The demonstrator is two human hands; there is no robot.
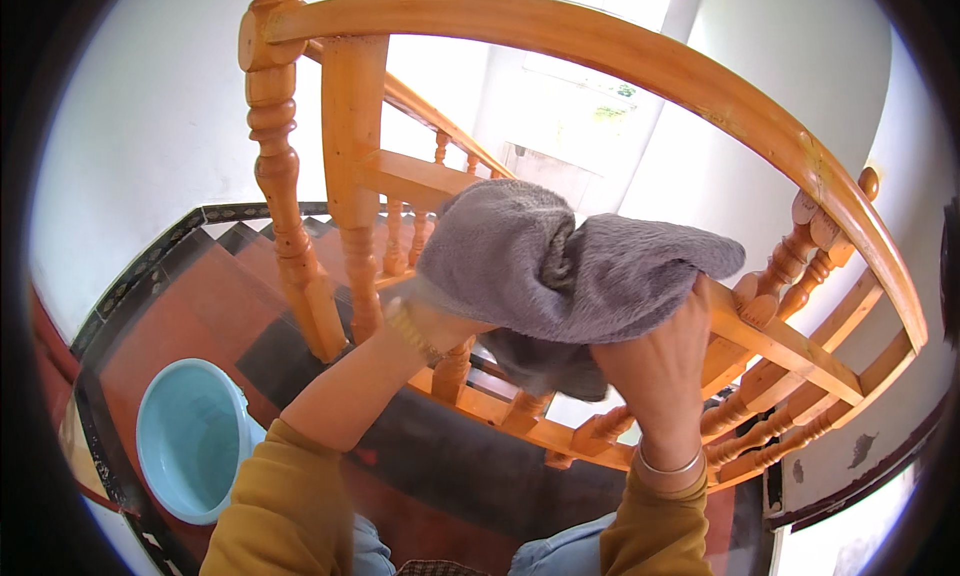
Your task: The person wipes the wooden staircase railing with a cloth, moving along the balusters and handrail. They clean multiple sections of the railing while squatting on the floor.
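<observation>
A gray plush cloth (525, 261) is bunched up in front of me, before the wooden balustrade. My left hand (439, 324) is at its lower left side, the fingers hidden behind the cloth. At its lower right, my right hand (660, 351) grips the cloth, with part of the fingers covered. The cloth hides a stretch of the balustrade's middle rail (795, 351). The curved wooden handrail (570, 28) arches beyond and above both hands.
A light blue plastic basin (191, 441) stands on the red and black tiled floor at the left. A turned wooden newel post (279, 186) rises beside the stair steps (217, 276). More turned balusters (750, 429) stand at the right.
</observation>
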